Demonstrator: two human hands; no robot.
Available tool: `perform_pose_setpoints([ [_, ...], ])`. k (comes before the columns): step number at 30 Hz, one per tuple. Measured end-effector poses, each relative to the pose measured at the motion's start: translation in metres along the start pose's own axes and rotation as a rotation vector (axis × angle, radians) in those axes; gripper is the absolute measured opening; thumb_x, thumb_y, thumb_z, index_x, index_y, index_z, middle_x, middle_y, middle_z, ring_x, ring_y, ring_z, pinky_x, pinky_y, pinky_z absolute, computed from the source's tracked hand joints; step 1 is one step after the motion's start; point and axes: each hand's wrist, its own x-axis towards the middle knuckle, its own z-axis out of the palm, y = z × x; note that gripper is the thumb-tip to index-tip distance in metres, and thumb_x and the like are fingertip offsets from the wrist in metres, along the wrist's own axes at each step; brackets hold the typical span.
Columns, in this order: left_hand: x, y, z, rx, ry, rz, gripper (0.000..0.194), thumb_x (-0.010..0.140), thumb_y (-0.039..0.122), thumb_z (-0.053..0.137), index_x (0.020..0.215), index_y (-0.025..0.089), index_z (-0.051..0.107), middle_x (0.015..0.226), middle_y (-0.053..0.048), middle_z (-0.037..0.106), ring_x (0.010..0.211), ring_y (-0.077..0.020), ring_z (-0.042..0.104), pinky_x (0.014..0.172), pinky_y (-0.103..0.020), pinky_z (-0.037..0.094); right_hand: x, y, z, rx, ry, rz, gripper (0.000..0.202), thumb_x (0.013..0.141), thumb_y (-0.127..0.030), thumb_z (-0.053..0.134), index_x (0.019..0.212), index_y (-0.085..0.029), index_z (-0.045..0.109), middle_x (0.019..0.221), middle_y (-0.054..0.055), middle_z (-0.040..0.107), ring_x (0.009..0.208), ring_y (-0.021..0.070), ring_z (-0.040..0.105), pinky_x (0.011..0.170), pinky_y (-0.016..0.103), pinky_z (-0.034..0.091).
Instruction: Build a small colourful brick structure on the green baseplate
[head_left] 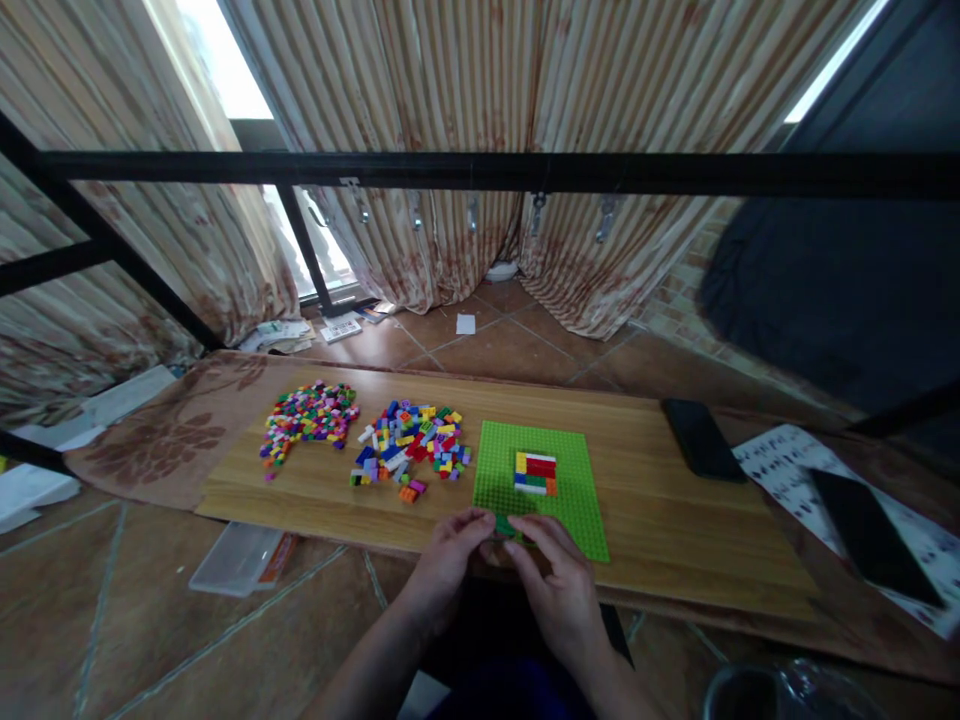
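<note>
Head view, and both hands were on it! The left hand and the right hand had their fingers clamped on a small green plastic brick, one at each end, right by the near edge of a bright green, studded plastic baseplate. On that plate sat a compact multicoloured rectangle of plastic bricks. Left of it, on the light brown wooden tabletop, spread a loose heap of mixed-colour bricks; farther left, a heap of tinier bright pieces. Off right lay a flat black rectangular device.
</note>
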Motion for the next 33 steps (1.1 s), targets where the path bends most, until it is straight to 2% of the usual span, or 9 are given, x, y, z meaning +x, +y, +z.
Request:
perform_pose_setpoints([
  [3, 0.003, -0.006, 0.007, 0.005, -0.061, -0.011, 0.029, 0.07, 0.041, 0.071, 0.071, 0.014, 0.06, 0.052, 0.005, 0.048, 0.048, -0.0058, 0.04, 0.048, -0.019, 0.029, -0.001, 0.007, -0.011, -0.009, -0.024, 0.022, 0.024, 0.088, -0.029, 0.057, 0.11, -0.026, 0.065, 0.101, 0.005, 0.067, 0.096, 0.0201, 0.062, 0.084, 0.035, 0.052],
  [6, 0.01, -0.007, 0.014, 0.102, -0.063, 0.029, 0.028, 0.073, 0.041, 0.068, 0.075, 0.014, 0.062, 0.054, 0.004, 0.051, 0.048, -0.0063, 0.04, 0.048, -0.02, 0.029, 0.005, 0.016, -0.021, -0.027, -0.047, 0.047, 0.021, 0.089, -0.031, 0.056, 0.106, -0.026, 0.066, 0.099, 0.004, 0.066, 0.094, 0.019, 0.062, 0.083, 0.033, 0.051],
  [12, 0.041, 0.003, 0.016, 0.431, 0.077, 0.378, 0.015, 0.078, 0.029, 0.06, 0.078, 0.014, 0.064, 0.075, -0.001, 0.063, 0.068, -0.0116, 0.054, 0.063, -0.022, 0.041, 0.045, 0.044, -0.04, -0.237, 0.007, 0.049, 0.023, 0.089, -0.034, 0.053, 0.102, -0.022, 0.068, 0.097, 0.006, 0.066, 0.093, 0.0212, 0.06, 0.083, 0.036, 0.049],
  [16, 0.068, 0.012, 0.012, 0.665, 0.168, 0.526, 0.012, 0.08, 0.021, 0.056, 0.085, 0.016, 0.065, 0.082, -0.003, 0.067, 0.076, -0.0144, 0.059, 0.071, -0.025, 0.044, 0.07, 0.057, -0.041, -0.395, -0.029, 0.008, 0.022, 0.088, -0.03, 0.054, 0.102, -0.022, 0.069, 0.095, 0.006, 0.064, 0.092, 0.0229, 0.058, 0.084, 0.039, 0.047],
  [21, 0.089, 0.016, 0.016, 0.823, 0.189, 0.536, 0.015, 0.079, 0.016, 0.055, 0.089, 0.016, 0.067, 0.089, -0.004, 0.07, 0.078, -0.0149, 0.062, 0.074, -0.025, 0.045, 0.078, 0.062, -0.035, -0.443, -0.067, -0.019, 0.022, 0.088, -0.027, 0.054, 0.102, -0.021, 0.07, 0.097, 0.007, 0.061, 0.091, 0.0229, 0.056, 0.083, 0.038, 0.047],
  [27, 0.088, 0.012, 0.014, 0.868, 0.174, 0.543, 0.017, 0.081, 0.018, 0.054, 0.091, 0.016, 0.067, 0.089, -0.004, 0.07, 0.075, -0.0144, 0.061, 0.07, -0.025, 0.046, 0.072, 0.07, -0.037, -0.418, -0.018, -0.005, 0.022, 0.088, -0.032, 0.054, 0.101, -0.023, 0.069, 0.098, 0.006, 0.061, 0.093, 0.0228, 0.055, 0.084, 0.037, 0.047],
  [33, 0.09, 0.011, 0.011, 0.883, 0.183, 0.564, 0.017, 0.081, 0.018, 0.054, 0.091, 0.016, 0.067, 0.089, -0.003, 0.07, 0.079, -0.0149, 0.062, 0.072, -0.025, 0.046, 0.074, 0.07, -0.039, -0.426, -0.022, 0.009, 0.024, 0.088, -0.033, 0.053, 0.101, -0.022, 0.07, 0.099, 0.007, 0.062, 0.094, 0.023, 0.056, 0.086, 0.039, 0.047],
])
